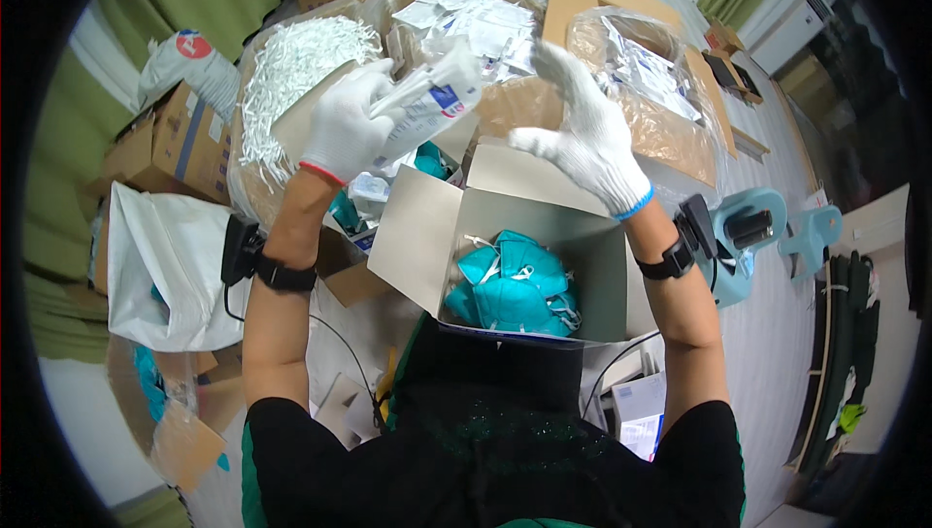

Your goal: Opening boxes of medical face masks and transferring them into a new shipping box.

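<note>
Both of my hands wear white knit gloves. My left hand (347, 125) grips a white plastic packet (434, 98) with a blue mark, held up above the boxes. My right hand (581, 120) is raised beside it with fingers spread, holding nothing, just right of the packet. Below my hands stands an open grey cardboard box (427, 232) with several teal face masks (512, 283) inside. More teal masks and packets (374, 190) lie in a smaller box under my left hand.
A bag of white shredded strips (296, 67) sits at the left. Plastic-lined cartons of white packets (636, 72) stand behind. A teal tape dispenser (743, 237) is at the right, a white bag (165, 266) and brown cartons (170, 140) at the left.
</note>
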Motion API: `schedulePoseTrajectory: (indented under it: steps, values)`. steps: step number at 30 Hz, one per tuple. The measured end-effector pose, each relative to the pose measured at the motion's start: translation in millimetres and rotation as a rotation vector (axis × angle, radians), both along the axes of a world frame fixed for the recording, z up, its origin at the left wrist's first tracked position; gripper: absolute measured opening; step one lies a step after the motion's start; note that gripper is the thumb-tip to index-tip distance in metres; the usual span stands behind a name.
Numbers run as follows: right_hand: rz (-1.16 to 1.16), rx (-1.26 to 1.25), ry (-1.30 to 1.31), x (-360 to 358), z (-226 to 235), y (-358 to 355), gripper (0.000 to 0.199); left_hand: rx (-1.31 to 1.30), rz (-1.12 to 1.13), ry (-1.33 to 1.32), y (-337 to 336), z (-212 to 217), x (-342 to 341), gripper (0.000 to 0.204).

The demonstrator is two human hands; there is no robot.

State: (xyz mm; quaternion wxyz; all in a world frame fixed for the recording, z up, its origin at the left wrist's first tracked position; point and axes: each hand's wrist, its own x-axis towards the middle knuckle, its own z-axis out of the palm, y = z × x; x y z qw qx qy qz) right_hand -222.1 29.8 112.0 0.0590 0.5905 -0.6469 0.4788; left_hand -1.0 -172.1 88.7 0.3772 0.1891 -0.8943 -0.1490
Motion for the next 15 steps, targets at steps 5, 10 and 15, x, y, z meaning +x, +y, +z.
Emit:
schedulePoseTrajectory:
  steps: [5, 10, 15]
  values:
    - [0.093, -0.016, -0.16, 11, 40, 22, 0.049, 0.079, -0.252, -0.095, 80, 73, -14, 0.034]
    - [-0.006, -0.006, 0.086, 8, 49, 69, 0.016, -0.655, -0.718, -0.135, 102, 68, -60, 0.022]
    - [-0.095, 0.034, -0.455, -2, 11, 96, 0.018, -0.165, -0.466, -0.098, 148, 0, -112, 0.026]
